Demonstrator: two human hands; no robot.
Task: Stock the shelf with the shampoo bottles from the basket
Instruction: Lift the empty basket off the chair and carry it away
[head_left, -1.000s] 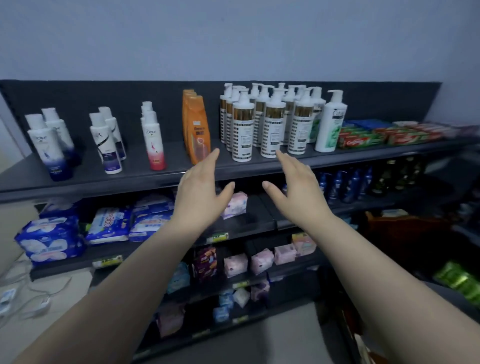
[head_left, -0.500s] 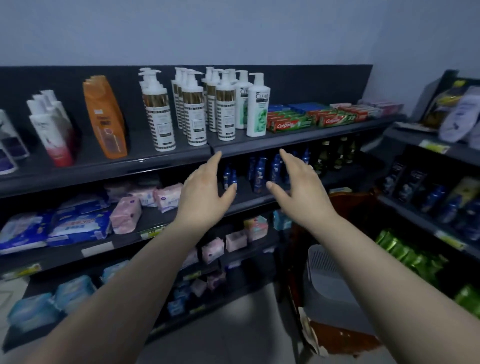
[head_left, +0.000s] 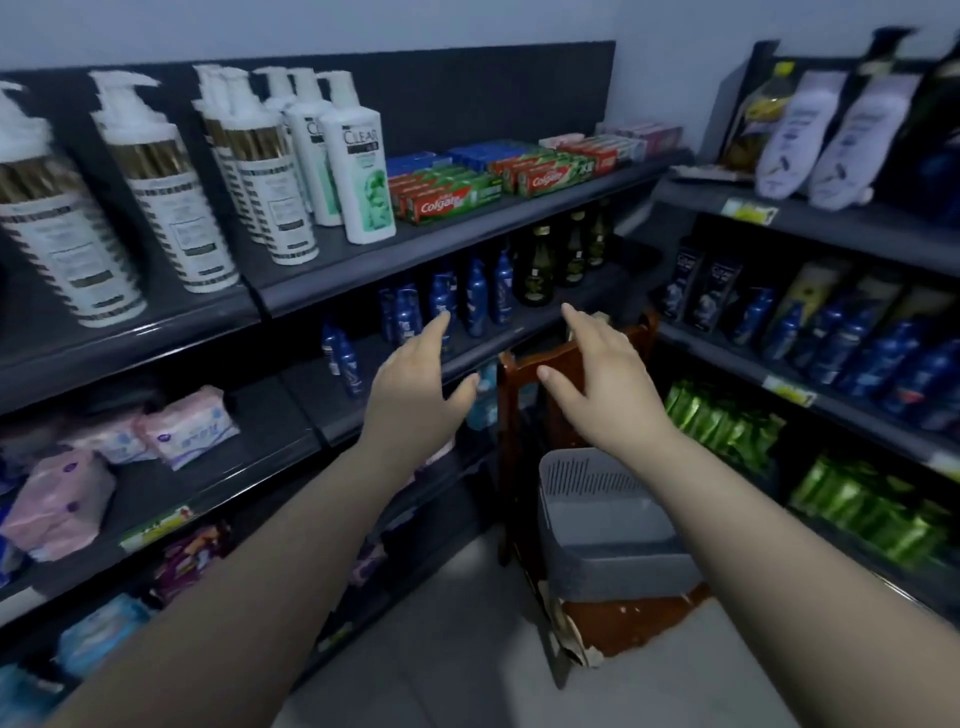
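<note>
Both arms reach forward, palms facing each other, with nothing between them. My left hand (head_left: 415, 387) hovers open in front of the second shelf (head_left: 363, 410). My right hand (head_left: 597, 374) hovers open above a grey plastic basket (head_left: 613, 525), which sits on a brown wooden chair (head_left: 524, 374). The basket's visible inside shows no bottles. White pump shampoo bottles (head_left: 166, 192) and a white Clear bottle (head_left: 361, 166) stand on the top shelf (head_left: 415, 249). Small blue bottles (head_left: 472, 296) stand on the second shelf behind my left hand.
Colgate toothpaste boxes (head_left: 452, 195) lie right of the pump bottles. Dark green glass bottles (head_left: 540, 270) stand beside the blue ones. Pink and blue pad packs (head_left: 182, 426) fill the lower left shelves. A second rack (head_left: 831, 228) at right holds blue bottles and green packs. Grey floor lies below.
The view has swung right and down: the pump bottles slid left, and the chair, the basket and the right rack came into sight. Both hands stay open and apart.
</note>
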